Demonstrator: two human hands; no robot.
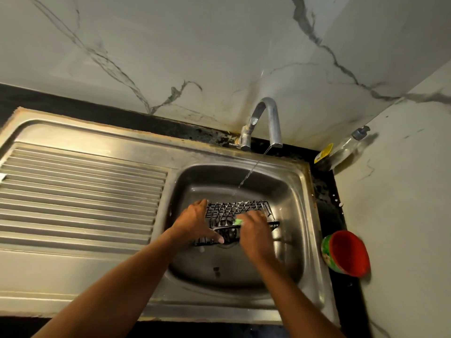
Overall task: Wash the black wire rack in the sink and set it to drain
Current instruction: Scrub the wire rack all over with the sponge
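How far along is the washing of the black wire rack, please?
Done: the black wire rack lies in the sink with the tap running. In hand: the left hand holds it while the right hand presses a green sponge on it. Left: rinsing and setting it on the ribbed drainboard.

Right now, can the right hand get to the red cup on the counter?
Probably yes: only the sink rim lies between the right hand and the red cup. But that hand grips a green sponge, so it isn't free.
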